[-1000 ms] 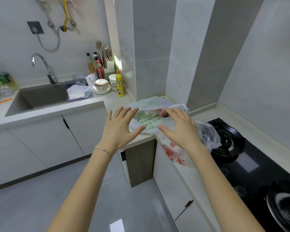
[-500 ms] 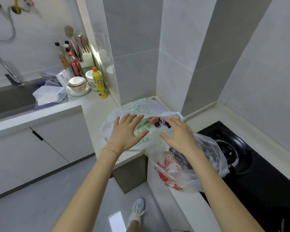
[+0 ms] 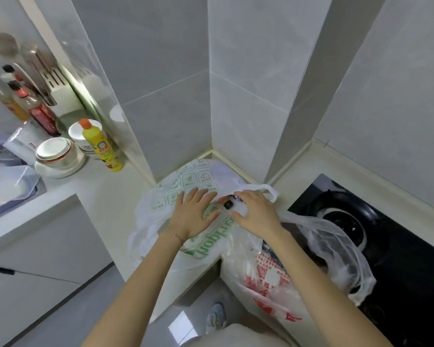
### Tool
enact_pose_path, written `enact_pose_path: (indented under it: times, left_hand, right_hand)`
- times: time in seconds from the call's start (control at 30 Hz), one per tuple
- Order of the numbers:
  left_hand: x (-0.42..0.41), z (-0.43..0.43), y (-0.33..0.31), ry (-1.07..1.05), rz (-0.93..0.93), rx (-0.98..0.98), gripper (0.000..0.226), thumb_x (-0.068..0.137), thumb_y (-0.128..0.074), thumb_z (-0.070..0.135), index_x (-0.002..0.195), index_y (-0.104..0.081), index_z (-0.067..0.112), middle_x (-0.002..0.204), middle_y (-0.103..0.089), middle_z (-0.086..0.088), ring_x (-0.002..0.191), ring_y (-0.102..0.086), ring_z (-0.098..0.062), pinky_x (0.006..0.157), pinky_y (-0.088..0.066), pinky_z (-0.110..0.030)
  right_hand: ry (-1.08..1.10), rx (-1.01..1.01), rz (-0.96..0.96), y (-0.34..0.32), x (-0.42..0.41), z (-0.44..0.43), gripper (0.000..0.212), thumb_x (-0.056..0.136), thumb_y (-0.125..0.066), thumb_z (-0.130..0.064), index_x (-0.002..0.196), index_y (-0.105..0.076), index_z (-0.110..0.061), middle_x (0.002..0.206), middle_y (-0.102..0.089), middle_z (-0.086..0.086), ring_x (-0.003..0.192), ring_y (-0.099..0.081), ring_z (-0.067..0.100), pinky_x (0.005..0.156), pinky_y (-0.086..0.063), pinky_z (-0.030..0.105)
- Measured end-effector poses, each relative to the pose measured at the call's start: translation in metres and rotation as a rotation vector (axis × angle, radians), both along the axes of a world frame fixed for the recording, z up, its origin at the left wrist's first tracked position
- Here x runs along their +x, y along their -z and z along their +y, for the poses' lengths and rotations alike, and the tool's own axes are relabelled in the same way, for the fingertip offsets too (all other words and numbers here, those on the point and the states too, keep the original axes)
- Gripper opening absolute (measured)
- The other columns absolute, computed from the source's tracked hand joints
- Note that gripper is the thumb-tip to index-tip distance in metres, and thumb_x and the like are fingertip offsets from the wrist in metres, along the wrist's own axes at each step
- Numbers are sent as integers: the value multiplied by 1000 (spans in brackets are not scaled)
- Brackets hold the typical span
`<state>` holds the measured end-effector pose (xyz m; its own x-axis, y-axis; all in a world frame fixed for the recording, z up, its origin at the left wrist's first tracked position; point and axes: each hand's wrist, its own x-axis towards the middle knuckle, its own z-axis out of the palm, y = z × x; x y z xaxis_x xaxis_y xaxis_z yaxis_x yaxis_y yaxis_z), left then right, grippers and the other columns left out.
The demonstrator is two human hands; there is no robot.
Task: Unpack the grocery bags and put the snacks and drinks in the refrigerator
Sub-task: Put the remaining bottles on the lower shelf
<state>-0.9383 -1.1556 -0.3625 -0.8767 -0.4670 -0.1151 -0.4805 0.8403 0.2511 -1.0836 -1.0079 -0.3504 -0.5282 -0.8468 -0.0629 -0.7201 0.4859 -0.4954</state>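
Observation:
Two plastic grocery bags lie on the counter corner. The white bag with green print [image 3: 201,181] is at the left, and my left hand [image 3: 193,211] rests flat on it with fingers spread. The clear bag with red print [image 3: 268,279] hangs over the counter edge at the right. My right hand [image 3: 256,211] lies on the gathered top of that bag, fingers bent over its handle [image 3: 266,189]. Between the hands dark bottle caps [image 3: 228,204] poke out of the bags. What else the bags hold is hidden.
A black gas hob [image 3: 391,236] lies right of the bags. At the left stand a yellow bottle [image 3: 102,146], stacked bowls [image 3: 57,154], sauce bottles [image 3: 38,113] and a knife block [image 3: 57,88]. Tiled walls close off the corner behind. My shoe [image 3: 216,316] shows on the floor below.
I have moved closer and now look more steeply down at the bags. Both hands have settled onto the bags, the right one reaching the bottle tops and handle.

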Motion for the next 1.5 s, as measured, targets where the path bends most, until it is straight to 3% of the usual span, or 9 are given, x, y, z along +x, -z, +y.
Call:
enact_pose_path:
  times: [0.17,0.33,0.43,0.7,0.8,1.1,1.23,1.4,1.5]
  left_hand:
    - [-10,-6,25,158,91,33,84,86,4,74,148,-32,32,154,-34,5,148,-17,-24,120,-1,-47]
    - [-16,-19,50,198,-81,46,85,71,24,77,145,12,37,161,-8,10,149,6,-18,117,17,-43]
    - [-24,-26,56,190,-135,88,80,68,23,79,139,23,41,162,-5,10,149,9,-18,116,17,-44]
    - [-55,-40,65,102,-274,88,95,71,2,78,153,4,31,162,6,7,147,17,-19,117,16,-47]
    - [-64,-46,69,109,-323,77,81,91,-22,70,154,5,27,162,8,5,147,19,-20,117,14,-48]
    - [-90,-61,81,144,-318,56,91,90,-53,54,154,6,28,161,16,1,147,19,-28,118,10,-50]
    - [-97,-64,85,161,-324,19,85,92,-55,43,154,0,20,161,16,-5,146,18,-33,118,7,-53]
    - [-103,-65,96,205,-266,18,70,94,-56,21,151,-16,30,160,17,-12,144,21,-40,114,2,-59]
    - [-104,-64,99,193,-197,20,66,93,-47,1,148,-25,31,160,14,-14,143,22,-41,114,2,-60]
  right_hand:
    - [12,0,-34,13,-8,-12,43,87,-63,-35,128,-57,-24,124,-61,-2,119,-50,23,102,-37,40]
    - [-49,78,-54,31,-23,-25,52,86,-62,-43,134,-50,-30,132,-53,-6,127,-42,19,109,-29,36]
    - [-68,109,-36,36,-32,-30,54,86,-61,-44,137,-47,-29,137,-48,-5,132,-36,20,113,-22,36]
    - [-45,146,-24,41,-57,-41,63,88,-58,-49,144,-39,-28,142,-43,-3,135,-31,19,112,-23,37]
    - [-52,171,-46,43,-65,-41,64,88,-58,-49,145,-36,-29,146,-40,-5,137,-32,17,112,-23,36]
    - [-59,172,-65,48,-76,-40,61,89,-59,-47,144,-40,-27,149,-37,-4,134,-39,16,106,-31,34]
    - [-57,124,-95,47,-74,-41,56,90,-61,-43,140,-46,-24,145,-44,-4,134,-40,15,105,-33,30]
    - [-4,36,-133,43,-75,-44,47,89,-64,-36,132,-55,-21,136,-53,-6,129,-43,13,97,-34,19]
    - [37,4,-121,45,-78,-44,41,90,-63,-33,128,-58,-20,129,-57,-5,118,-52,13,95,-46,27]
